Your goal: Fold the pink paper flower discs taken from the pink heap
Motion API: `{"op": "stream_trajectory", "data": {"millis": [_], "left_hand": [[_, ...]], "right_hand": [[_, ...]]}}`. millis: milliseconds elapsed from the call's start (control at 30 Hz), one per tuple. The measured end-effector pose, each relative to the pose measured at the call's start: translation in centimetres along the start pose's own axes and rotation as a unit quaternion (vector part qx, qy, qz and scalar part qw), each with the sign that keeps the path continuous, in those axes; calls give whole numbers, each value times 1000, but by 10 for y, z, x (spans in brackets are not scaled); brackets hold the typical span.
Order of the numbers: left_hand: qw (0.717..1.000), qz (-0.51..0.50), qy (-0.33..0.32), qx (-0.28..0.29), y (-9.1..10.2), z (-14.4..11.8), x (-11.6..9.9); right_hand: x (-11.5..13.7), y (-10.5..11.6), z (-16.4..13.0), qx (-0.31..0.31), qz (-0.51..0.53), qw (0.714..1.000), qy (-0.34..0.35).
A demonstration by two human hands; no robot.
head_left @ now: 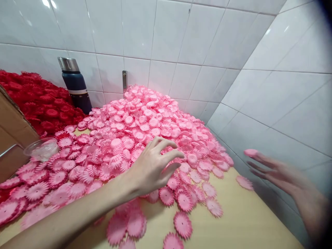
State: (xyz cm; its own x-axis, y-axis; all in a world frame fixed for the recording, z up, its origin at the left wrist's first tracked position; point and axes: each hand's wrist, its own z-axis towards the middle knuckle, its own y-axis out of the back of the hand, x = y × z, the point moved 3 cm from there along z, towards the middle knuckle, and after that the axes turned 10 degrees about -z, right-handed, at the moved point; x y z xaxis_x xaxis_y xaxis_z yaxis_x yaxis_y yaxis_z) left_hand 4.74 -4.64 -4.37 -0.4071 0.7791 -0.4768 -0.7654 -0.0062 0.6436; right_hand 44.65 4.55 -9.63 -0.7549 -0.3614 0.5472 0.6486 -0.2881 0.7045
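A big heap of pink plastic flower pieces (145,121) covers the tan table (238,221) against the tiled wall. My left hand (153,166) reaches over the near edge of the heap, fingers spread and curved, holding nothing that I can see. My right hand (280,173) hovers at the right beside the wall, blurred, fingers extended, with a small pink piece (251,152) at a fingertip. Loose pink flower pieces (183,224) lie scattered on the table near me.
A pile of red flower pieces (38,100) fills the back left. A dark blue bottle with a metal cap (75,86) stands by the wall. A clear plastic cup (41,148) and a cardboard box (12,135) sit at the left. White tiled walls close the corner.
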Motion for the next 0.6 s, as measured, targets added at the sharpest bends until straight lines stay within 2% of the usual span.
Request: {"op": "stream_trajectory", "data": {"millis": [67,133,200,267,367,400,433,533,600], "left_hand": [[1000,-15,9,-2,1,-1,4],[999,-26,17,-8,2,-2,8],[999,-38,28,-10,2,-3,10],[997,-60,46,-6,2,-5,13],[988,-116,104,-5,1,-9,14],[982,-142,128,-11,0,-11,14],[973,-172,153,-19,-1,-13,15],[929,-288,225,-55,-5,-22,16],[888,-365,269,-73,-8,-30,19]], "right_hand": [[-16,-8,-2,36,19,987,-155],[-22,-15,-3,62,75,954,-283],[-12,-20,1,57,146,936,-314],[12,-22,7,37,138,942,-303],[70,-33,15,68,68,969,-226],[94,-41,15,99,71,976,-179],[117,-48,15,98,91,983,-123],[179,-78,5,149,124,980,47],[209,-96,-4,153,138,968,143]]}}
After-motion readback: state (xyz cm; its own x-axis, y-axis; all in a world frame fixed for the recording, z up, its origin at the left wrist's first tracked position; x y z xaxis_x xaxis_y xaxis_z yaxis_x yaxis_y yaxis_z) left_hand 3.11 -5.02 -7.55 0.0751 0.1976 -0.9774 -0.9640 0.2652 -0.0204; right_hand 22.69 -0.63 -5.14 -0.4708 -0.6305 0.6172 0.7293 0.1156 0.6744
